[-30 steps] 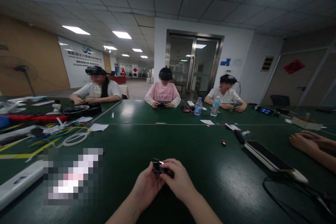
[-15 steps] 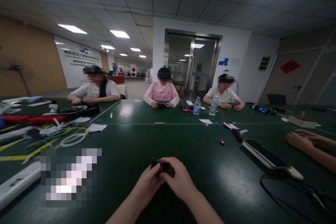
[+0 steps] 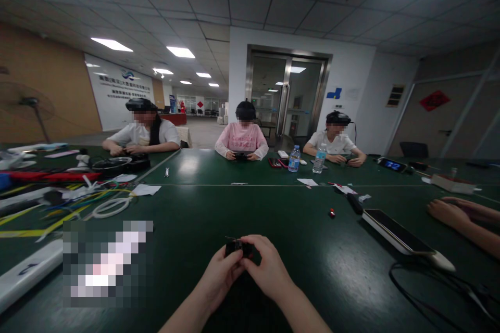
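Head view shows both your hands meeting at a small black part [image 3: 233, 246], on your side of the blue-labelled water bottle [image 3: 294, 161] and to the left of it, over the green table [image 3: 281, 208]. Your left hand [image 3: 221, 270] grips the part's left end, thumb laid on the face toward you; your right hand [image 3: 267, 265] pinches its right end between thumb and fingers. Neither hand is nearer, since both touch it. What shows of the part runs roughly crosswise from one set of fingertips to the other, so its long axis seems to lie left to right, though your fingers cover too much to be sure. A thin spur stands out at its top left. Whether the part touches the table, you cannot tell from this angle. A small red-and-black piece [image 3: 332, 213] lies nearer you than the bottle and to its right, well apart from your fingers.
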### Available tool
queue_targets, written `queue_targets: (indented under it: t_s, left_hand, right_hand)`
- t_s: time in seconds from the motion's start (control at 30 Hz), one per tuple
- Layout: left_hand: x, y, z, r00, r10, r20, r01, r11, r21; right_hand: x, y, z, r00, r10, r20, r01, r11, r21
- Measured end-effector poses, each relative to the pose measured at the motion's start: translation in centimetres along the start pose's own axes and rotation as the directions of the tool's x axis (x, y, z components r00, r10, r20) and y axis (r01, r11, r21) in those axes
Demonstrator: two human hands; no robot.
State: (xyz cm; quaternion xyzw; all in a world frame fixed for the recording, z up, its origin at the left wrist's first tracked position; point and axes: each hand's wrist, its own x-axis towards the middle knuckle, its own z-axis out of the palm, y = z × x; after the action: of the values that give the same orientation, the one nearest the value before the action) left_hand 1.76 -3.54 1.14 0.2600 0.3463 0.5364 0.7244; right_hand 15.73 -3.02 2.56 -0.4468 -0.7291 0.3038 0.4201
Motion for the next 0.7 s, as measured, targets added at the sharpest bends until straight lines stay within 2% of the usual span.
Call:
queue_targets:
  t_s: [0.7]
  left_hand:
    - [0.15, -0.03, -0.05, 0.999, -0.018, -0.036, 0.017, 1.0, -0.021]
  right_hand:
    - [0.02, -0.09, 0.01, 0.999, -0.032, 0.012, 0.032, 0.999, -0.036]
